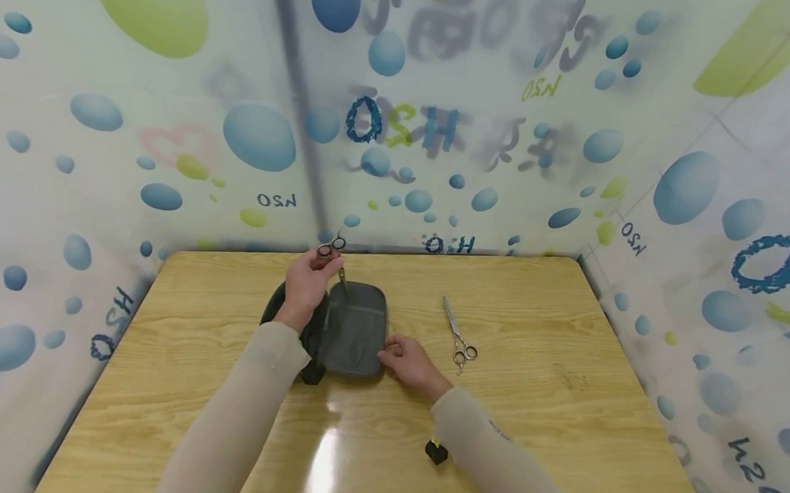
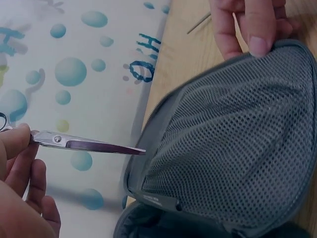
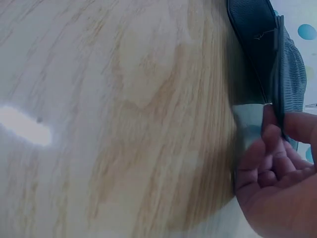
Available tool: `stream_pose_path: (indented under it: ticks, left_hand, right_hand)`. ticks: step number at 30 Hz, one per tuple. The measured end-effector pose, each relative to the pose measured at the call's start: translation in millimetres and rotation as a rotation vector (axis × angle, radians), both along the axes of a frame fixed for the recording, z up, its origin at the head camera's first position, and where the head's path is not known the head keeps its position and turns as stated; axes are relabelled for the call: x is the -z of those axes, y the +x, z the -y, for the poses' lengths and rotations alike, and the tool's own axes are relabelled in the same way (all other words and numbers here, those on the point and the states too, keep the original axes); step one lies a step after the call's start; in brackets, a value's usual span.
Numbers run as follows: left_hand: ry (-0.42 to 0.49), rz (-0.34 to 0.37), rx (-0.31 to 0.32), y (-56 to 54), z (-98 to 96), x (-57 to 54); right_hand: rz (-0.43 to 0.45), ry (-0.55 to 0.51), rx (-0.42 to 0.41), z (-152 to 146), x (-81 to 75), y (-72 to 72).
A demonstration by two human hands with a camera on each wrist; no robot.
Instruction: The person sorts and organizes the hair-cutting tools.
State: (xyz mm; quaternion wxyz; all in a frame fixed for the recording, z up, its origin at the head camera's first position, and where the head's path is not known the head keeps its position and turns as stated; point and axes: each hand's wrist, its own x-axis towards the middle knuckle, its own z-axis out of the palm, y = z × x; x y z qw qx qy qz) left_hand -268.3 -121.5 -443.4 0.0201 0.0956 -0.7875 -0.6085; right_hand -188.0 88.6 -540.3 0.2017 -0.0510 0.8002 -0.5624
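In the head view, my left hand (image 1: 307,285) pinches a pair of scissors (image 1: 341,270) near the finger rings. Its closed blades point toward the mesh side of an opened dark case (image 1: 357,334). In the left wrist view the scissors (image 2: 89,143) have their tip beside the edge of the grey mesh pocket (image 2: 233,134). My right hand (image 1: 415,365) grips the right rim of the case between thumb and fingers. Seen from the right wrist, that hand (image 3: 277,173) holds the case edge (image 3: 280,74) upright, away from the table.
A second pair of scissors (image 1: 456,331) lies on the wooden table (image 1: 527,417) right of the case. A small black object with a yellow part (image 1: 436,451) sits near my right forearm. A wall printed with bubbles (image 1: 426,159) stands behind the table.
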Motion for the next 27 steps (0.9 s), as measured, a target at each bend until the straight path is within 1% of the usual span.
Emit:
stream_pose_path:
  ticks: [4,6,8,11,13,17,21,24,27]
  left_hand:
    - [-0.01,-0.022,-0.028,-4.4,4.0,7.1]
    - [-0.028,-0.032,-0.048,-6.6,5.9,10.6]
    - [-0.039,-0.041,-0.076,-8.8,8.1,13.5]
    - [-0.029,-0.046,-0.105,-11.8,11.4,15.8]
    - [-0.02,-0.045,-0.119,-12.7,13.5,15.8]
    - [-0.044,-0.035,-0.111,-12.2,16.0,15.6]
    - [-0.079,-0.022,-0.104,-11.5,18.0,16.0]
    - [-0.121,0.002,-0.099,-11.7,19.8,15.1]
    - [-0.142,0.049,-0.076,-12.0,21.3,12.9]
  right_hand:
    - [-0.061,0.021,-0.012,-6,-1.2,1.9]
    - [-0.051,0.005,-0.015,-9,-11.3,5.1]
    - [-0.054,0.008,-0.018,-11,-10.8,5.0]
    - [-0.045,0.017,-0.011,-13,-10.0,4.1]
    - [-0.049,0.03,-0.002,-15,0.2,1.0]
    - [-0.05,0.034,0.003,-18,-0.2,0.7]
    - [-0.056,0.044,-0.015,-23,-1.1,0.3]
    - [-0.054,0.047,-0.035,-25,-1.1,0.0]
    - [-0.044,0.045,-0.051,-27,-1.2,-0.3]
